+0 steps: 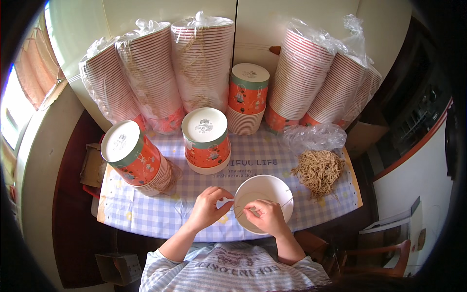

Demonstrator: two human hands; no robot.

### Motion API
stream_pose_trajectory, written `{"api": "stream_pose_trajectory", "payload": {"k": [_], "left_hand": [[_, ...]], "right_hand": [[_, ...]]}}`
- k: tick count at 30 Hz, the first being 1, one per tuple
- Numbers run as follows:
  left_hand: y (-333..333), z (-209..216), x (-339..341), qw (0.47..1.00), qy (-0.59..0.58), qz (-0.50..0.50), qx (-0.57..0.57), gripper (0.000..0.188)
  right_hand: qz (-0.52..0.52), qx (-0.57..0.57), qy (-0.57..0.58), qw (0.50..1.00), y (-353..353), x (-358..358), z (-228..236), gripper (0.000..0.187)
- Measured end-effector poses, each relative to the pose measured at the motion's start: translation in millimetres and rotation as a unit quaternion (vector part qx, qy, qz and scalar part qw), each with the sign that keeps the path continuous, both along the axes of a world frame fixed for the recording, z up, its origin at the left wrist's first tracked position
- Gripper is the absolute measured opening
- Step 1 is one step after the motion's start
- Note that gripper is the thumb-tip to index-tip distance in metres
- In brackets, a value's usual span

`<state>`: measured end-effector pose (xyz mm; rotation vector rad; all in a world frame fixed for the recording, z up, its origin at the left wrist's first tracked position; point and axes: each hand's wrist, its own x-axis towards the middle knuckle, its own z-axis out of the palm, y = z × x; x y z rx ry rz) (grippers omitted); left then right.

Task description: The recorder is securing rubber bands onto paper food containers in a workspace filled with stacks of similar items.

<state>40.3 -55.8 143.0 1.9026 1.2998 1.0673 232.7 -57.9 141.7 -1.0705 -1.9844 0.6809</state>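
A white paper bucket (265, 187) stands mouth up near the table's front edge. At its left rim is my left hand (210, 208), thumb and forefinger brought together at a thin cord. Over the bucket's mouth, my right hand (266, 215) pinches a thin tan cord between its fingertips. More cord shows at the bucket's right rim. To the right lies a tangled pile of tan cords (318, 173). Upside-down orange and green paper buckets stand behind: one nested stack (138, 158) at the left, a shorter one (206, 146) in the middle.
Tall plastic-wrapped bucket stacks (202, 63) line the back left, with more wrapped stacks (301, 73) at the back right. Between them stands another inverted stack (248, 97). A crumpled clear plastic bag (316, 137) lies behind the cords. A checked cloth covers the table (131, 209).
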Motion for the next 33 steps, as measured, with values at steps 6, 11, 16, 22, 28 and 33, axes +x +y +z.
{"api": "stream_pose_trajectory", "payload": {"k": [6, 11, 16, 22, 28, 33], "left_hand": [[-4.3, 0.4, 0.4, 0.995, 0.037, -0.057, 0.071, 0.016], [-5.8, -5.2, 7.9, 0.989, 0.103, -0.053, 0.091, 0.013], [-7.8, -2.7, 12.5, 0.998, 0.051, -0.024, 0.041, 0.009], [-12.0, -12.7, 13.8, 0.996, -0.038, -0.034, -0.069, 0.009], [-9.8, -20.8, 12.2, 0.944, -0.18, -0.099, -0.259, 0.013], [-8.8, -16.1, 10.7, 0.905, -0.233, -0.115, -0.338, 0.014]], "right_hand": [[-0.007, -0.025, -0.031, 0.999, -0.3, -0.2, 2.0, 0.007], [-0.001, -0.01, -0.006, 1.0, 0.8, -1.4, 1.3, 0.008], [0.006, -0.033, -0.004, 0.999, 1.0, 0.6, -2.0, 0.009], [0.024, -0.057, 0.013, 0.998, 1.1, 1.2, 0.8, 0.008], [0.028, -0.079, 0.019, 0.996, 1.6, 2.1, -1.1, 0.009], [0.029, -0.088, 0.027, 0.995, 2.0, 2.3, -3.6, 0.009]]}}
